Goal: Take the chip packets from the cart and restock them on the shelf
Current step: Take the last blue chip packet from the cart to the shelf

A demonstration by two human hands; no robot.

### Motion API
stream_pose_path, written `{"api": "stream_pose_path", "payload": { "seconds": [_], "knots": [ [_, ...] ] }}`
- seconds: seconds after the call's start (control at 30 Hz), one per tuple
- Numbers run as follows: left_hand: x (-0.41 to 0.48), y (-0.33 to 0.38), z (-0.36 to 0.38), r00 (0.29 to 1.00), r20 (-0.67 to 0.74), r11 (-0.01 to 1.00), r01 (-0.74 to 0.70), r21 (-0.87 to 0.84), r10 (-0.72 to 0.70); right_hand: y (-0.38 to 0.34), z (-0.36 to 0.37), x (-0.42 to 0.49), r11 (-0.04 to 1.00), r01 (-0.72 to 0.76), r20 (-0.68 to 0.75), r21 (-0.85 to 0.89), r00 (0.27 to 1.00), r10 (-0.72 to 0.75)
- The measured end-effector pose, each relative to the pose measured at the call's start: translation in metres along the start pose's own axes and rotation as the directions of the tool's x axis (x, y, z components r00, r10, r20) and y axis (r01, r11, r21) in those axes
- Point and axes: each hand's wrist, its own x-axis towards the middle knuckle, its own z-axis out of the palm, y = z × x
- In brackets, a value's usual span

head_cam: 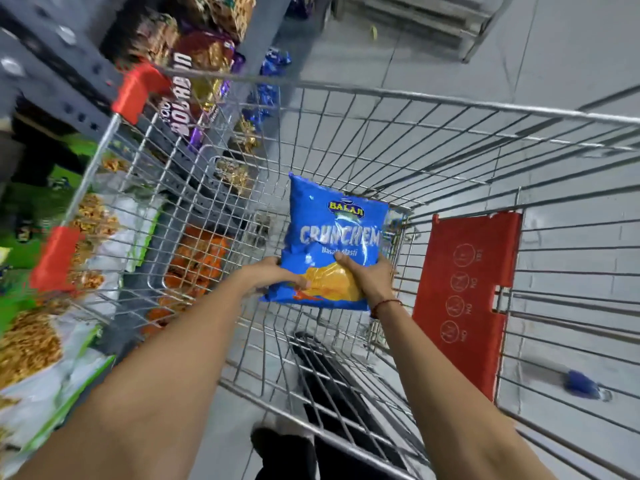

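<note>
The chip packet [334,244] is glossy blue plastic film, crinkled and catching light. The cart [381,109] is bright, smooth metal wire, with matt red plastic corner guards [140,91] at ten o'clock and a matt red plastic seat flap [464,289] at three o'clock. The shelf [52,74] is grey painted metal, perforated.

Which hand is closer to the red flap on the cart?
Right. The right hand grips the blue chip packet at its lower right edge, just beside the red flap. The left hand holds the packet's lower left edge, farther away.
</note>
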Motion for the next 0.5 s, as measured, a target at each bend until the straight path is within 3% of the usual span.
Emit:
{"api": "stream_pose_path", "payload": {
  "seconds": [0.2, 0.37, 0.5],
  "knots": [
    [-0.068, 0.019, -0.019, 0.944, -0.204, 0.912, -0.308, -0.269, 0.258, -0.064, 0.029, -0.041, 0.983, 0.181, 0.098, 0.037, 0.978, -0.184],
    [-0.140, 0.029, -0.046, 0.847, -0.383, 0.841, -0.479, -0.253, 0.368, -0.125, 0.047, -0.086, 0.937, 0.274, 0.197, 0.217, 0.928, -0.317],
    [-0.210, 0.033, -0.061, 0.757, -0.480, 0.781, -0.589, -0.207, 0.444, -0.177, 0.060, -0.127, 0.918, 0.308, 0.346, 0.251, 0.857, -0.382]
  ]
}}
